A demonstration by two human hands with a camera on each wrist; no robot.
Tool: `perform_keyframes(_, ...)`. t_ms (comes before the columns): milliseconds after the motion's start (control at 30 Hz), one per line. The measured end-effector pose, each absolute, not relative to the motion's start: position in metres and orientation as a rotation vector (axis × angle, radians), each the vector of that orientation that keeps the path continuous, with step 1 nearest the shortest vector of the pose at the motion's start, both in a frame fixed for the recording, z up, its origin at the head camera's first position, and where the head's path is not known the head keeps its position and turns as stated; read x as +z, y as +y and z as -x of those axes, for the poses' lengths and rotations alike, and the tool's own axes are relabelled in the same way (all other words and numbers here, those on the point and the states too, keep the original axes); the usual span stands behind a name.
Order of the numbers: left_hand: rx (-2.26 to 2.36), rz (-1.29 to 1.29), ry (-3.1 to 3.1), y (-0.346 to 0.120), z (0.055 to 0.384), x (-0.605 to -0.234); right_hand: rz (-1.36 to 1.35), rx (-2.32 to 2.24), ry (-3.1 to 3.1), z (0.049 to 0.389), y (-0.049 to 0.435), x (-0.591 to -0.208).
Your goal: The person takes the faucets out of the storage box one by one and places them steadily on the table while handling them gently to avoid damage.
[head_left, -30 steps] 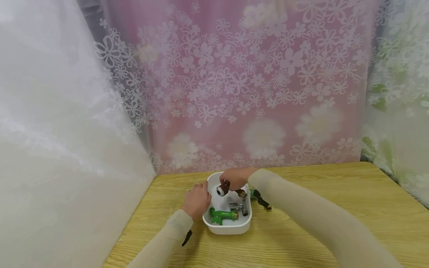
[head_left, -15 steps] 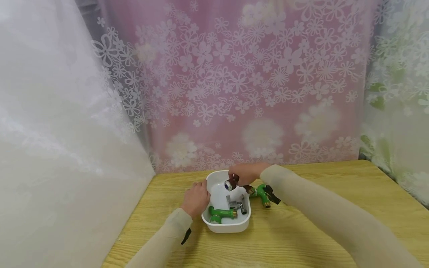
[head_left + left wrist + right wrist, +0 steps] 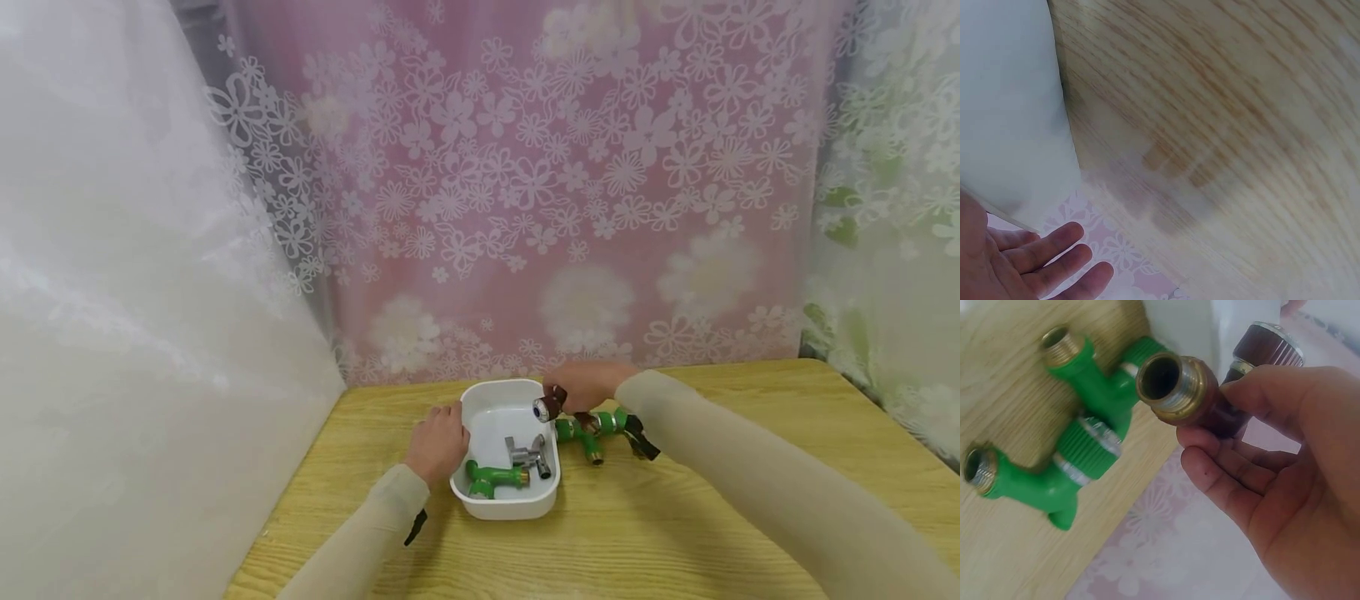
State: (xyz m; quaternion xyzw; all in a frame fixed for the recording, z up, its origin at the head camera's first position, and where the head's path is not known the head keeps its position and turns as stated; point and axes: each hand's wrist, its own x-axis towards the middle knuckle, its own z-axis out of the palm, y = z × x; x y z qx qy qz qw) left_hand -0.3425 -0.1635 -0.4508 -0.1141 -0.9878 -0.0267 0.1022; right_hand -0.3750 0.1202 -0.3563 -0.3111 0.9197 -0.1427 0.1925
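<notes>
My right hand (image 3: 587,385) grips a brown faucet (image 3: 1210,403) with a brass threaded end and a ribbed knob. It holds the faucet over the right rim of a white plastic tub (image 3: 504,510), close above two green faucets (image 3: 1079,450) on the table. My left hand (image 3: 437,442) rests at the tub's left rim; in the left wrist view its fingers (image 3: 1054,247) are loosely extended beside the tub wall, thumb hidden. Inside the tub lie a green faucet (image 3: 498,477) with a brass end and chrome faucet pieces (image 3: 531,454).
The wood-grain table (image 3: 637,533) extends around the tub. A pink flowered curtain (image 3: 570,250) hangs behind its far edge, and a white sheet (image 3: 150,333) stands along the left side. A black lever (image 3: 642,440) sticks out from the green faucets, beside my right sleeve.
My right hand has carried the brown faucet rightward, from over the inside of the tub to its right rim. The green faucets beside the tub have come into fuller view. My left hand stays put.
</notes>
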Motion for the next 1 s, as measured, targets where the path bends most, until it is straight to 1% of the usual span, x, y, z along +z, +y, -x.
perform_keyframes(267, -0.071, 0.320, -2.930, -0.162, 0.344, -0.450, 0.885, -0.294, 2.656, 0.379, 0.144, -0.365)
perform_keyframes(467, -0.070, 0.324, -2.929, -0.163, 0.343, -0.450, 0.818, -0.327, 2.653, 0.384, 0.163, -0.374)
perform_keyframes(1000, -0.094, 0.341, -2.931, -0.163, 0.340, -0.448, 0.741, -0.403, 2.660, 0.388, 0.215, -0.399)
